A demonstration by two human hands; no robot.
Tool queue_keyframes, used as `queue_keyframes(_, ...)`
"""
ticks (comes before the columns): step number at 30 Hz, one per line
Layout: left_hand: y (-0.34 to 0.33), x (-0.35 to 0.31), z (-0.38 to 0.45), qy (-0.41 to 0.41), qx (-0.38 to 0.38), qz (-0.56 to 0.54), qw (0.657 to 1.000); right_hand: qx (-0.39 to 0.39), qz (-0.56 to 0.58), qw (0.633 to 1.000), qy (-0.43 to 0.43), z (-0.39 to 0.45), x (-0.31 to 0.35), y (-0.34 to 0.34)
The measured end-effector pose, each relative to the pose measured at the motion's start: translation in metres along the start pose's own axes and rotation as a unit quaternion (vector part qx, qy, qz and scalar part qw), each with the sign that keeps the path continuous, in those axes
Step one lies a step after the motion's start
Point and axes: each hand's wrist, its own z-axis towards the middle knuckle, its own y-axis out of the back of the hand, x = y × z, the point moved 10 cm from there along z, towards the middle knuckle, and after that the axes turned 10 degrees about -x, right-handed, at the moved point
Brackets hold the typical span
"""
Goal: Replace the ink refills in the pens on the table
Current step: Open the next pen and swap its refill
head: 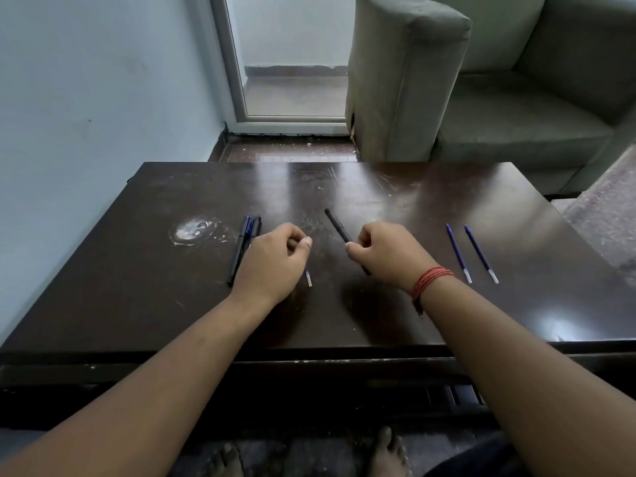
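blue refills (459,253): two; pens (245,246): two.

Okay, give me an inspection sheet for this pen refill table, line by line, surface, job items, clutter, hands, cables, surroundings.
Surface: dark table, scratched, with a pale round stain.
Job's things: black pen barrel in right hand; thin refill in left hand; pens lying at left; two blue refills lying at right, apart.
Clutter: nothing seen.
Hands: left hand pinches the refill; right hand grips the barrel, red thread at its wrist.
Cables: nothing seen.
Surroundings: grey sofa, glass door, pale wall.
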Motion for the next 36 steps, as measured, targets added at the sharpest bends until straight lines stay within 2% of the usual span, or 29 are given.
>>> queue_keyframes(2,-0.003,0.016,0.0,0.129,0.007,-0.143,0.981,0.008,0.03,0.999,0.037,-0.009,0.018,-0.001)
queue_keyframes(3,-0.007,0.021,-0.002,0.191,0.016,-0.216,0.957,0.015,0.037,0.998,0.054,-0.013,0.025,-0.003)
queue_keyframes(5,-0.011,0.026,-0.005,0.264,0.018,-0.315,0.912,0.031,0.044,0.995,0.08,-0.018,0.034,-0.008)
queue_keyframes(7,-0.01,0.027,-0.007,0.288,0.015,-0.36,0.887,0.048,0.047,0.993,0.1,-0.021,0.039,-0.013)
queue_keyframes(11,-0.014,0.023,-0.005,0.283,0.027,-0.416,0.864,0.06,0.061,0.991,0.107,-0.021,0.041,-0.015)
queue_keyframes(13,-0.015,0.018,-0.005,0.269,0.032,-0.43,0.861,0.078,0.132,0.985,0.08,-0.021,0.039,-0.017)
queue_keyframes(15,-0.016,0.008,-0.006,0.246,0.045,-0.432,0.867,0.096,0.224,0.969,0.041,-0.021,0.037,-0.02)
queue_keyframes(17,-0.013,0.0,-0.006,0.201,0.059,-0.392,0.896,0.092,0.252,0.963,0.02,-0.019,0.032,-0.017)
queue_keyframes(20,-0.005,-0.011,-0.003,0.056,0.081,-0.226,0.969,0.102,0.204,0.973,0.043,-0.017,0.029,-0.015)
queue_keyframes(21,-0.004,-0.016,-0.003,-0.005,0.09,-0.163,0.982,0.112,0.18,0.976,0.053,-0.018,0.029,-0.016)
queue_keyframes(24,-0.006,-0.025,-0.008,-0.114,0.107,-0.035,0.987,0.126,0.121,0.981,0.08,-0.019,0.03,-0.018)
queue_keyframes(26,-0.005,-0.028,-0.006,-0.127,0.099,-0.012,0.987,0.114,0.096,0.984,0.101,-0.018,0.033,-0.013)
queue_keyframes(33,-0.004,-0.033,0.0,-0.089,0.116,-0.041,0.988,0.024,0.012,0.978,0.206,-0.017,0.052,0.014)
queue_keyframes(36,-0.006,-0.037,-0.002,-0.091,0.123,-0.048,0.987,0.02,-0.004,0.973,0.229,-0.019,0.057,0.016)
